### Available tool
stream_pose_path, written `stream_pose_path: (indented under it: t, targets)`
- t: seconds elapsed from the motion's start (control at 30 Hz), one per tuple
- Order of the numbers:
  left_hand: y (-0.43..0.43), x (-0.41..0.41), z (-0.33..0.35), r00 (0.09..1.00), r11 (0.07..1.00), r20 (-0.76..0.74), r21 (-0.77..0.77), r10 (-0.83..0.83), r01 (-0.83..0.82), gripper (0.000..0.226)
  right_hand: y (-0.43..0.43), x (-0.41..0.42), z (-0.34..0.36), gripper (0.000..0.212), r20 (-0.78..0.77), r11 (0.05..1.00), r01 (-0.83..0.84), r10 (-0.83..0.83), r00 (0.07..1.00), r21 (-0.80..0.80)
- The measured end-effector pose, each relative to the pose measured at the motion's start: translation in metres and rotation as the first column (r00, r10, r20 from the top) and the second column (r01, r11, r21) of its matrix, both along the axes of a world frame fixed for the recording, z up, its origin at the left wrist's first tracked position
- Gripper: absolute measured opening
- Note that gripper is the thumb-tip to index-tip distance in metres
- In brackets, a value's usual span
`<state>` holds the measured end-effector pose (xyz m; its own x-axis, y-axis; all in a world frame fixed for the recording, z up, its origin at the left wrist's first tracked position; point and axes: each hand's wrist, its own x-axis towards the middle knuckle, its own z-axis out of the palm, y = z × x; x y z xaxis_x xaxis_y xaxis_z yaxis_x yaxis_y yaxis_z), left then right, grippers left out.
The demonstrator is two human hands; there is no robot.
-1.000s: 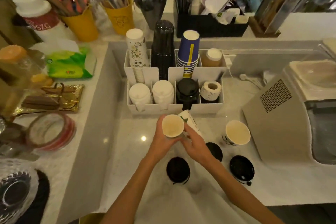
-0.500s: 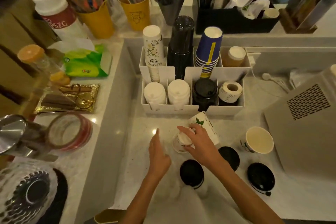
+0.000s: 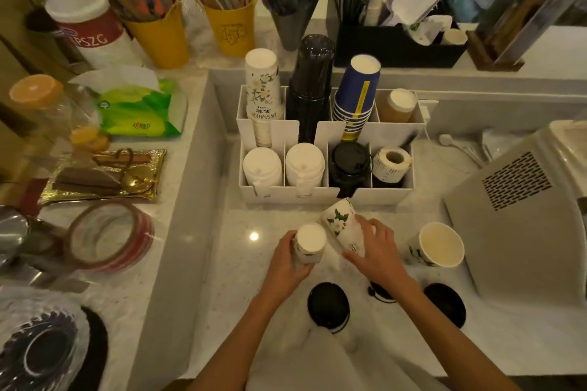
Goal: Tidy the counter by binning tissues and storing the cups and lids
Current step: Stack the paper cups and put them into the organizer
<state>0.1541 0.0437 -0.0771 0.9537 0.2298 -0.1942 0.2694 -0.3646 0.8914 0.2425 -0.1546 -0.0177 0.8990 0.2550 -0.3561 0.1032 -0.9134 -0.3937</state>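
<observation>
Gripping inverted floral cup (image 3: pixel 308 247) upright-on-rim on bench (image 3: pixel 273 219), left hand (image 3: pixel 287 260) closed round its wall. Half second ago left hand was off it, flat and empty; now has taken hold. Right hand (image 3: pixel 374 251) wraps second floral cup (image 3: pixel 341 220), tilted, base toward organiser (image 3: pixel 324 192). Likely nesting next. Third cup (image 3: pixel 440 243) open-mouth-up right, untouched; black lids (image 3: pixel 328 303) near wrists.

Tape roll (image 3: pixel 109 238) lies beside a gold tray (image 3: pixel 104 176).
</observation>
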Motion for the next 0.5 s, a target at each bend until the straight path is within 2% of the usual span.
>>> stream_pose_path:
  t: [0.07, 0.13, 0.23, 0.37, 0.5]
  targets:
    - [0.001, -0.002, -0.001, 1.0, 1.0, -0.019, 0.002, -0.015, 0.015, 0.079, -0.002, -0.008, -0.008, 0.092, -0.055, 0.997, 0.073, -0.07, 0.996, 0.038]
    - [0.001, -0.002, -0.002, 0.999, 1.0, -0.033, 0.011, -0.017, 0.018, 0.078, -0.001, -0.014, -0.008, 0.083, -0.082, 0.978, 0.153, -0.142, 0.986, 0.145]
    - [0.001, -0.003, -0.001, 0.999, 0.999, -0.038, 0.032, -0.019, 0.021, 0.078, -0.007, -0.025, 0.012, 0.07, 0.004, 0.946, 0.228, -0.235, 0.972, 0.231]
    - [0.003, -0.006, 0.0, 1.0, 0.999, -0.019, 0.049, -0.023, 0.023, 0.076, -0.026, -0.046, 0.055, 0.076, 0.133, 0.895, 0.184, -0.258, 0.957, 0.407]
    - [0.003, -0.004, -0.001, 1.0, 0.998, -0.003, 0.052, -0.016, 0.016, 0.076, -0.029, -0.049, 0.101, 0.076, 0.087, 0.841, 0.125, -0.199, 0.976, 0.526]
